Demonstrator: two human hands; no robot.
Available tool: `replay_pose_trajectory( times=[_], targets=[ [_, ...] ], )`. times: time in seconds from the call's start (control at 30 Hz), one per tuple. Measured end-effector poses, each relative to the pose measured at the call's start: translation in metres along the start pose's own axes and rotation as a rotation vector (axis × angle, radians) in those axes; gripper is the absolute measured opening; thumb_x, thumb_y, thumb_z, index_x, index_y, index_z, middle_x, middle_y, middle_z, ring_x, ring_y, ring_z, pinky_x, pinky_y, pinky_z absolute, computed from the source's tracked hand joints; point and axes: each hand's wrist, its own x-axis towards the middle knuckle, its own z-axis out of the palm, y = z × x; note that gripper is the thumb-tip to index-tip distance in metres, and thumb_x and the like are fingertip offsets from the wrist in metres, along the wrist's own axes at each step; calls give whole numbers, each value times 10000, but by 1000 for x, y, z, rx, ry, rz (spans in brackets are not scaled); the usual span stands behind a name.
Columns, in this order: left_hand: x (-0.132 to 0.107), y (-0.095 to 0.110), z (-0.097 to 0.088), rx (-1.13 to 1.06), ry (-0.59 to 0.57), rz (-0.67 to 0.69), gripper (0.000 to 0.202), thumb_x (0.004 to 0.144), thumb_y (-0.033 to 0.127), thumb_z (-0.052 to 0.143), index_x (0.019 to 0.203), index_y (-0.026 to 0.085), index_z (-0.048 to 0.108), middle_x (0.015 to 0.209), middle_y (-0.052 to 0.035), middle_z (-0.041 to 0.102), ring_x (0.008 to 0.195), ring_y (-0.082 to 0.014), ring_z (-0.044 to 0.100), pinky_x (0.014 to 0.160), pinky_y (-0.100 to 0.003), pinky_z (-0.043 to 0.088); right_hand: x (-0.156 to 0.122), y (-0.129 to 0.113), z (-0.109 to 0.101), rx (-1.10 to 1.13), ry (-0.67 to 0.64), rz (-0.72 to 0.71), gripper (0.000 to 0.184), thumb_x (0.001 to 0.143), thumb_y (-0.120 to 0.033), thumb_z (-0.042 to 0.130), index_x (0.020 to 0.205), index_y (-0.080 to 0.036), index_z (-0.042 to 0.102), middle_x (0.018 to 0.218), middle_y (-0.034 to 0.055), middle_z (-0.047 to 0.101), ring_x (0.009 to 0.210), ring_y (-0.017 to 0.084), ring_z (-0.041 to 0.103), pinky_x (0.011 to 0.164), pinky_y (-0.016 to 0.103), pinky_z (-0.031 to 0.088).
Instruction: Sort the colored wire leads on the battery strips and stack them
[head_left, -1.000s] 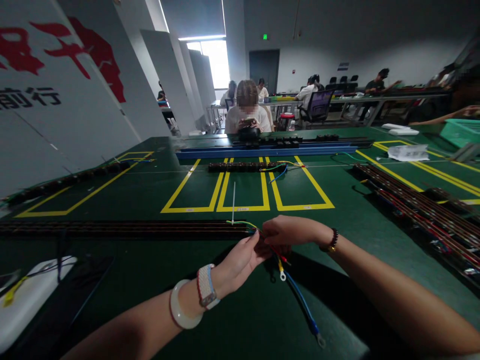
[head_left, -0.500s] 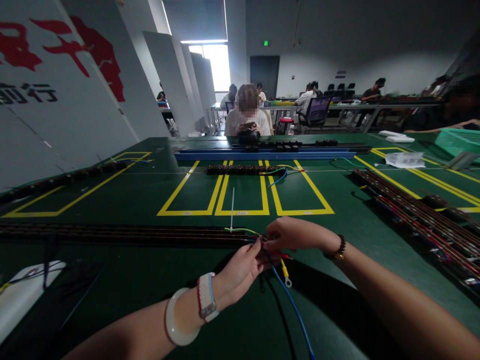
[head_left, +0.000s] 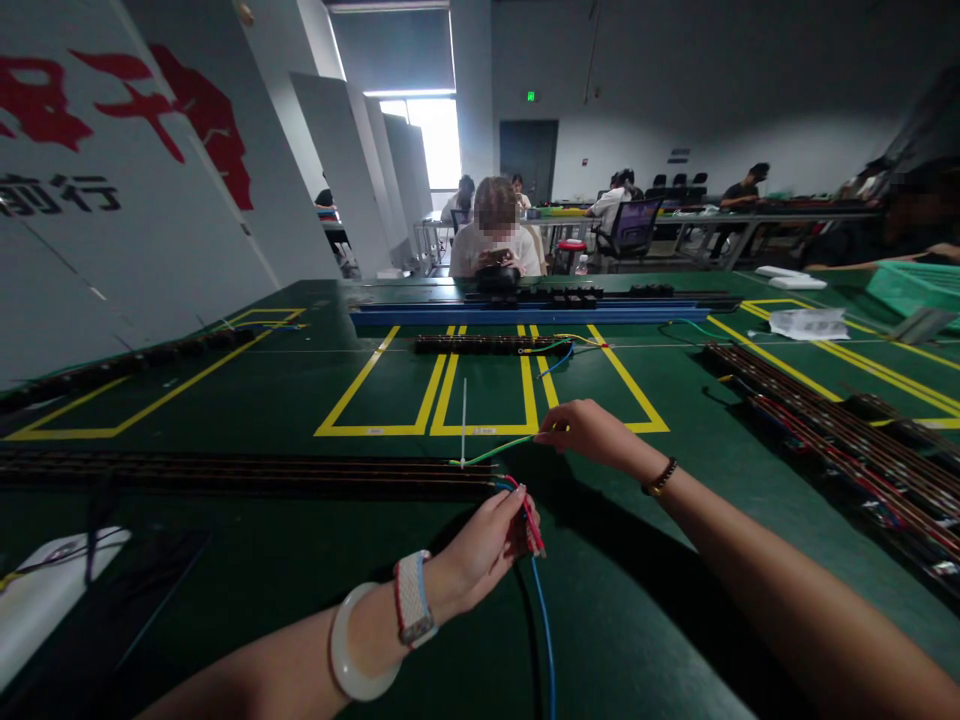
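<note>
The right hand's (head_left: 574,430) fingertips pinch the green-and-yellow wire (head_left: 501,450), which runs toward 9 o'clock to the upright white cable tie (head_left: 464,425). At its 7 o'clock, the left hand (head_left: 484,550) presses thumb against fingers around the red wires (head_left: 535,535); whether it also grips the blue wire (head_left: 548,630), hanging toward 6 o'clock, cannot be told. The hands, together half a second ago, are now apart, so the green-and-yellow wire stands separated from the red, which suggests the leads are being sorted. From the left hand, the long dark wired strip (head_left: 247,474) extends toward 9 o'clock on the green table (head_left: 300,600); a shorter wired strip (head_left: 480,345) lies farther off at 12.
</note>
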Motion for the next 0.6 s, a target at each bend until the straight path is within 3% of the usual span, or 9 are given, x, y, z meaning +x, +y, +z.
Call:
replay_pose_trajectory(
  times=[0.17,0.27,0.4,0.5,0.6],
  targets=[
    [2,1,-3,48,-50,7,229,939,272,376,769,163,483,620,26,489,522,-78,451,570,-230,389,8,8,28,-279,120,59,264,864,-431,562,859,-211,708,783,47,699,688,167,623,543,229,355],
    [1,4,-3,77,-57,-20,214,929,297,402,783,166,489,623,27,491,538,-83,460,594,-234,394,7,7,34,-382,173,27,264,874,-422,558,864,-205,708,827,63,686,782,187,614,613,241,384],
    [-1,5,-3,88,-51,-40,211,916,322,438,790,166,501,635,23,506,558,-86,485,613,-232,404,-2,-11,22,-346,164,-103,215,849,-371,609,892,-178,694,906,81,659,872,205,588,741,285,404],
    [1,2,-5,48,-36,-39,175,912,284,448,802,164,512,650,17,525,563,-86,498,612,-229,411,-19,-37,2,-247,198,-146,264,866,-405,574,921,-161,661,901,85,642,801,190,581,690,288,409],
    [3,0,-6,-16,0,-34,119,900,226,461,819,167,525,662,16,544,579,-93,519,635,-241,431,-39,-56,-13,-189,20,-249,153,892,-287,524,936,-183,628,870,50,646,720,156,575,607,262,392]
  ],
)
